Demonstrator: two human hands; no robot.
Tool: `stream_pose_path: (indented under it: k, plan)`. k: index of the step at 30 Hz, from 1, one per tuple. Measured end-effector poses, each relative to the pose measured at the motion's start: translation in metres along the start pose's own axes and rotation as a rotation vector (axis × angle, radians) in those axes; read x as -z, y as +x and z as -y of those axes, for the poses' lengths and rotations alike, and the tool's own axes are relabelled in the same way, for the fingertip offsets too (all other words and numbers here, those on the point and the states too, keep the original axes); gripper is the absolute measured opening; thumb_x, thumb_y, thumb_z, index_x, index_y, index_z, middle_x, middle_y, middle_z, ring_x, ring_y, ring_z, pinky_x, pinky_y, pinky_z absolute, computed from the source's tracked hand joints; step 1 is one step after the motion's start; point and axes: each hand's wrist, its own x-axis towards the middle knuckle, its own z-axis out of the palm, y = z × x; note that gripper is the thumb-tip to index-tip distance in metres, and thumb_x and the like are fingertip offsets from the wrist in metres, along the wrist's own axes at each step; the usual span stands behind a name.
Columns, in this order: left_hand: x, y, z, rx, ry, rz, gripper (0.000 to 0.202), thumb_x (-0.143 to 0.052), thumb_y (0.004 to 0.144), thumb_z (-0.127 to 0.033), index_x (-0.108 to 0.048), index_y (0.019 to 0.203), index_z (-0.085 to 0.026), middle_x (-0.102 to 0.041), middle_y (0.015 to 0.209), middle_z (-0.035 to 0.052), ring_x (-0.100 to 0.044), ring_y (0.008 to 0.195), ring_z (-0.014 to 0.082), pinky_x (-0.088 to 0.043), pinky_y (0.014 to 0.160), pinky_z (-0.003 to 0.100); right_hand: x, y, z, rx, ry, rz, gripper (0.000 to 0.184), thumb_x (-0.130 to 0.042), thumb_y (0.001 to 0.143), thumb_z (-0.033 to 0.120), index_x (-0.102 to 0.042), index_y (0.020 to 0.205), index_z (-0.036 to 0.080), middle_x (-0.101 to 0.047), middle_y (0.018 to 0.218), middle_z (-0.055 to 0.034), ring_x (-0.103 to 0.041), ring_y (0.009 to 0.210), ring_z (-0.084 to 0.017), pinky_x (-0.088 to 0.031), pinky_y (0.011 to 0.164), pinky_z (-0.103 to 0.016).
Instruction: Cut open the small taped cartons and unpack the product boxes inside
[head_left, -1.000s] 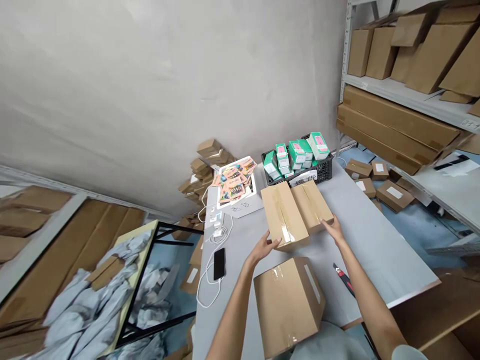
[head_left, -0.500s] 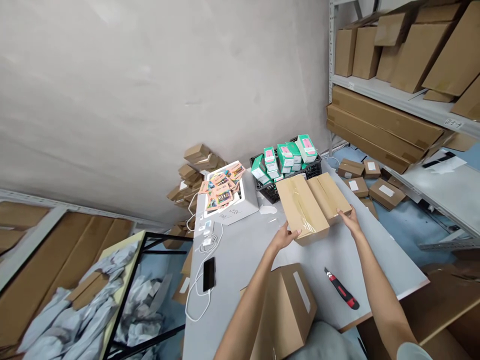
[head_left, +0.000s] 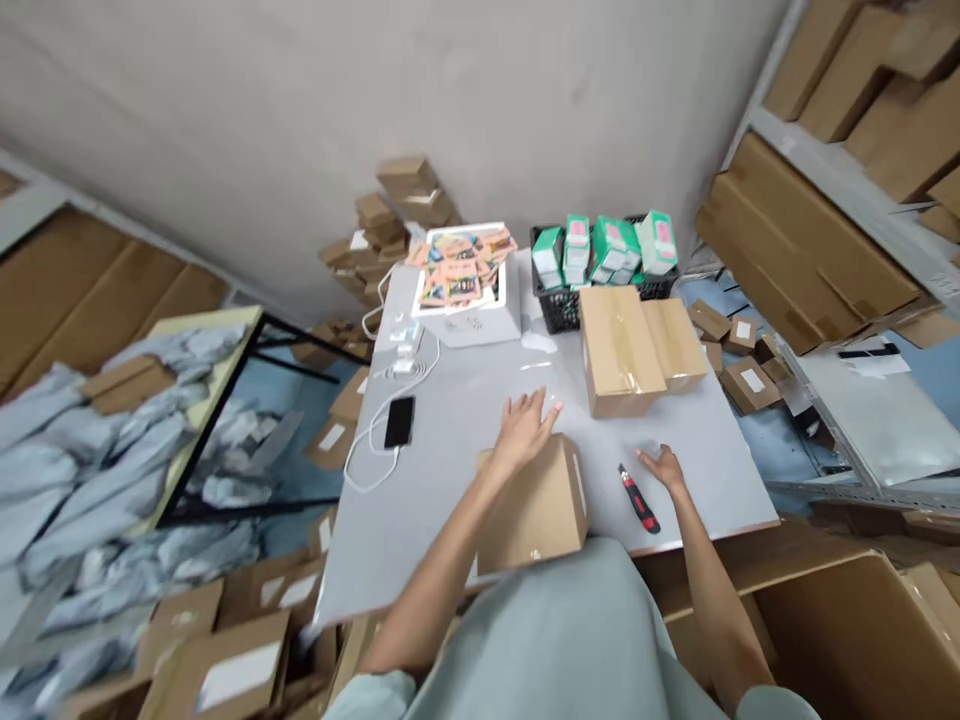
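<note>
My left hand (head_left: 526,432) lies open with fingers spread on the top far edge of a small cardboard box (head_left: 536,510) at the table's near edge. My right hand (head_left: 661,466) hovers open over the grey table (head_left: 465,420), just right of a red and black utility knife (head_left: 639,497), holding nothing. Farther off stand two taped cardboard boxes (head_left: 637,345) side by side, untouched by either hand.
A black crate of green boxes (head_left: 604,250) and a white tray of colourful packets (head_left: 461,270) sit at the table's far end. A phone on a white cable (head_left: 399,421) lies at the left. Shelves of cartons (head_left: 810,220) are on the right, an open carton (head_left: 840,620) at my right.
Both hands let go of the two taped boxes and drew back. The left hand went onto the near box, the right hand came down beside the knife. The view tipped downward.
</note>
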Motion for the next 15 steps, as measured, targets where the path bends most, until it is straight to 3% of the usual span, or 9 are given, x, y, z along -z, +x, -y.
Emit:
stream_pose_path:
  k: [4,7,11,15]
  plan:
    - [0.007,-0.072,0.040,0.058,0.145,-0.139,0.086,-0.032,0.113,-0.073,-0.044,0.173,-0.011,-0.043,0.179,0.0248,-0.032,0.172,0.0447,-0.016,0.141,0.067,-0.028,-0.071,-0.035,-0.090,-0.212,0.077,0.074,-0.089,0.075,0.045,-0.069,0.137,0.010,-0.069,0.145,-0.0313,-0.065,0.143,-0.044,-0.050,0.120,-0.051]
    - [-0.005,-0.104,0.058,0.061,0.085,-0.198,0.086,-0.036,0.112,-0.074,-0.043,0.173,-0.013,-0.035,0.183,0.0242,-0.027,0.173,0.0464,-0.020,0.140,0.070,-0.039,-0.095,-0.038,-0.089,-0.272,0.065,0.057,-0.082,0.081,0.030,-0.069,0.134,0.012,-0.065,0.150,-0.0283,-0.061,0.147,-0.041,-0.045,0.123,-0.049]
    - [-0.017,-0.118,0.071,-0.052,-0.056,-0.323,0.078,-0.044,0.111,-0.074,-0.051,0.166,-0.019,-0.039,0.182,0.0229,-0.035,0.170,0.0444,-0.034,0.136,0.066,-0.041,-0.100,-0.025,-0.068,-0.224,0.036,0.037,-0.075,0.082,0.025,-0.073,0.117,0.015,-0.074,0.134,-0.0226,-0.069,0.133,-0.036,-0.050,0.115,-0.042]
    - [-0.009,-0.123,0.086,-0.147,-0.124,-0.337,0.074,-0.046,0.111,-0.075,-0.060,0.156,-0.017,-0.048,0.173,0.0246,-0.047,0.161,0.0423,-0.043,0.132,0.061,-0.047,-0.104,0.002,-0.034,-0.063,0.041,0.018,-0.072,0.084,0.036,-0.068,0.093,0.021,-0.080,0.093,-0.0087,-0.077,0.100,-0.029,-0.057,0.086,-0.032]
